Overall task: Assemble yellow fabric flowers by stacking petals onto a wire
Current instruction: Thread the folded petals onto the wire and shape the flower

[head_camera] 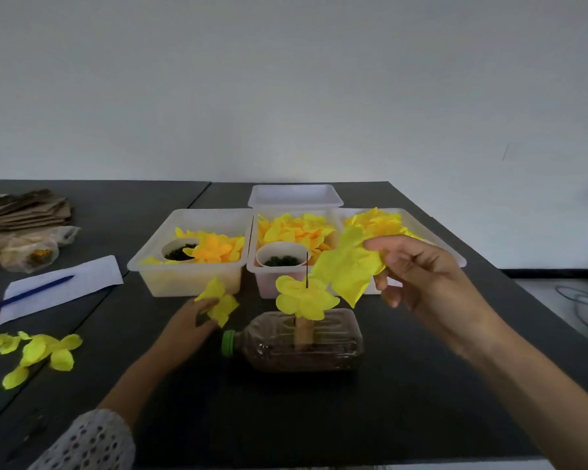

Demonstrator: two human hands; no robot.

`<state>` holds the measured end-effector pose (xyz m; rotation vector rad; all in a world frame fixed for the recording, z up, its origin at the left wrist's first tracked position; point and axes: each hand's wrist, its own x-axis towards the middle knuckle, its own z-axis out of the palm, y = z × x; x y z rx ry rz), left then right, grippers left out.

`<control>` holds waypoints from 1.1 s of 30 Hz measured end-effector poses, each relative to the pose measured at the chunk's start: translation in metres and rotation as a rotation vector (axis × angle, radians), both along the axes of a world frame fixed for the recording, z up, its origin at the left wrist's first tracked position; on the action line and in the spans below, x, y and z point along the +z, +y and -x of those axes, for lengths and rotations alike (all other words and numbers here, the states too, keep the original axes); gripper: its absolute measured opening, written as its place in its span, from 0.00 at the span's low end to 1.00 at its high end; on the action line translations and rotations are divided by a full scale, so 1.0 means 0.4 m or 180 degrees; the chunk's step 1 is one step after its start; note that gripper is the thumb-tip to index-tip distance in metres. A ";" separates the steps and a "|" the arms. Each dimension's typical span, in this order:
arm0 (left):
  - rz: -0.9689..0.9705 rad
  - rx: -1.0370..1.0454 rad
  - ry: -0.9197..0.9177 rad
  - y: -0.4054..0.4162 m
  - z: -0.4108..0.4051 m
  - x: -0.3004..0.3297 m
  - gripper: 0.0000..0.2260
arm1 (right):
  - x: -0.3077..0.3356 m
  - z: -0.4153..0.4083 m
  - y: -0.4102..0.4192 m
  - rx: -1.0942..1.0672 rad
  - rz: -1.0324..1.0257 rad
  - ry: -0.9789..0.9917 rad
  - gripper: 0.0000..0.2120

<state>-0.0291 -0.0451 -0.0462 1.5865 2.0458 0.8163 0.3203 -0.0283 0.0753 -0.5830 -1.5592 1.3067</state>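
Observation:
A thin dark wire (307, 269) stands upright from a tan post on a brown plastic bottle (296, 346) lying on its side. A yellow petal layer (302, 298) sits threaded on the wire. My right hand (418, 276) pinches a larger yellow petal piece (348, 266) just right of the wire's tip. My left hand (192, 320) holds a small yellow petal piece (219, 301) low over the table, left of the bottle.
Three white bins hold yellow petals: left (170, 266), middle (269, 283), right (431, 232); two hold cups of dark bits. An empty bin (294, 195) stands behind. Loose petals (38, 354), paper with a blue pen (31, 291) and cardboard (24, 208) lie at left.

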 end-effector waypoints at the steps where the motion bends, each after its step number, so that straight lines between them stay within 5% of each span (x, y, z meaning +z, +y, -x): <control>1: 0.0103 -0.0085 -0.0006 0.002 0.016 -0.012 0.16 | -0.003 0.000 0.007 -0.0016 -0.0002 -0.0011 0.14; 6: 0.0382 -0.0105 -0.0327 0.002 0.099 -0.005 0.14 | -0.022 0.006 0.049 0.0021 0.0019 -0.0013 0.16; 11: -0.0607 0.0432 0.0216 0.010 0.059 0.118 0.14 | -0.034 0.038 0.089 0.0220 0.0122 -0.0005 0.15; 14: -0.0962 -0.0279 -0.0601 0.026 -0.055 0.236 0.18 | -0.026 0.070 0.115 0.0363 0.0190 0.0017 0.15; 16: -0.0645 -0.0953 -0.1269 0.034 -0.136 0.293 0.21 | -0.015 0.092 0.131 0.0439 0.0264 0.0050 0.14; 19: -0.0243 -0.1386 -0.1204 0.062 -0.211 0.321 0.26 | 0.004 0.117 0.155 0.0497 0.0383 0.0082 0.12; 25: -0.0280 -0.0687 -0.1066 0.106 -0.222 0.297 0.31 | 0.013 0.129 0.199 0.0646 0.0633 0.0144 0.11; 30: -0.0045 -0.0543 -0.1818 0.118 -0.225 0.303 0.22 | 0.004 0.136 0.229 0.0702 0.0935 0.0002 0.11; 33: -0.0226 -0.0566 -0.1655 0.124 -0.227 0.294 0.23 | -0.012 0.138 0.244 0.0653 0.1177 -0.0091 0.13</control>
